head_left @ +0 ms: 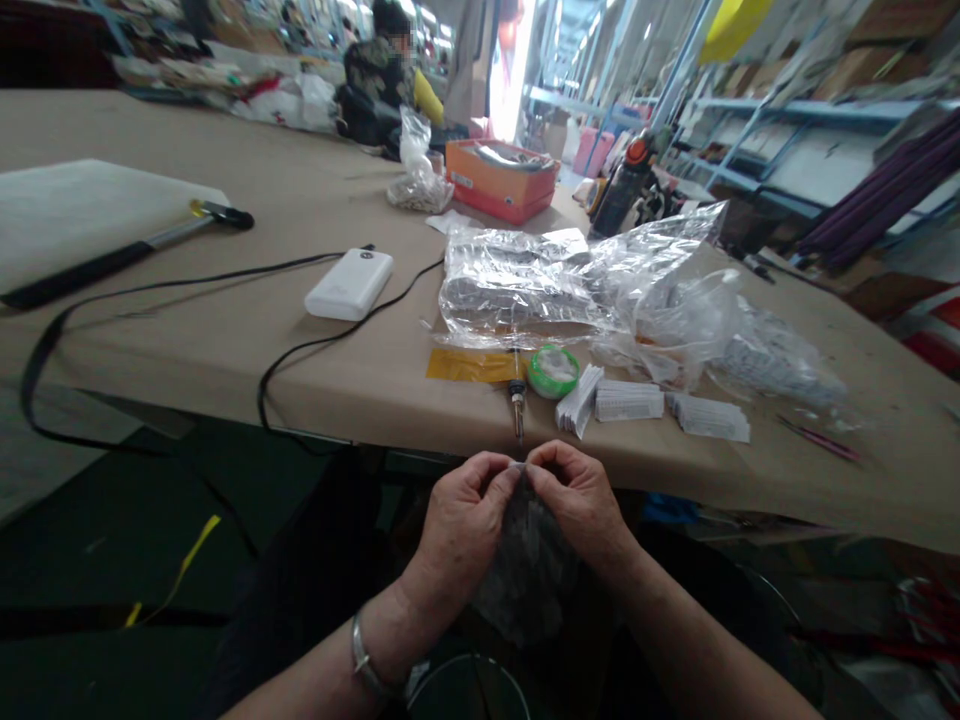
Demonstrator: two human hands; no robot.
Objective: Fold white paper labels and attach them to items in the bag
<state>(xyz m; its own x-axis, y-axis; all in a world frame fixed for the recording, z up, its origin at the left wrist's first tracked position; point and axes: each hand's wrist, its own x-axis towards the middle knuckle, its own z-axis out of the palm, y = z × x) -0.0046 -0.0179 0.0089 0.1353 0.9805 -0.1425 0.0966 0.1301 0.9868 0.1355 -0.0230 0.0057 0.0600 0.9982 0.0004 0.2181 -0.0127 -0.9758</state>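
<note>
A greyish, see-through bag (525, 590) is held just in front of the worktop (405, 400), hanging crumpled and dim below its edge. Its top is pinched at the left by the narrow grip of the left hand (461, 515) and at the right by the equally narrow grip of the right hand (583, 505); the fingertips nearly meet, and its upper part is partly covered by them. Whether the pale bit showing there belongs to it cannot be told.

Farther off, from the left, a white power bank (349, 285), a black cable (300, 345), an amber strip (466, 366), a slim metal-ended tool (517, 400), a green-rimmed roll (553, 373), paper slips (628, 401) and pink tweezers (821, 440) are seen. The space directly beyond the fingertips is taken up by the tool; behind it, crumpled clear plastic (517, 285) is spread.
</note>
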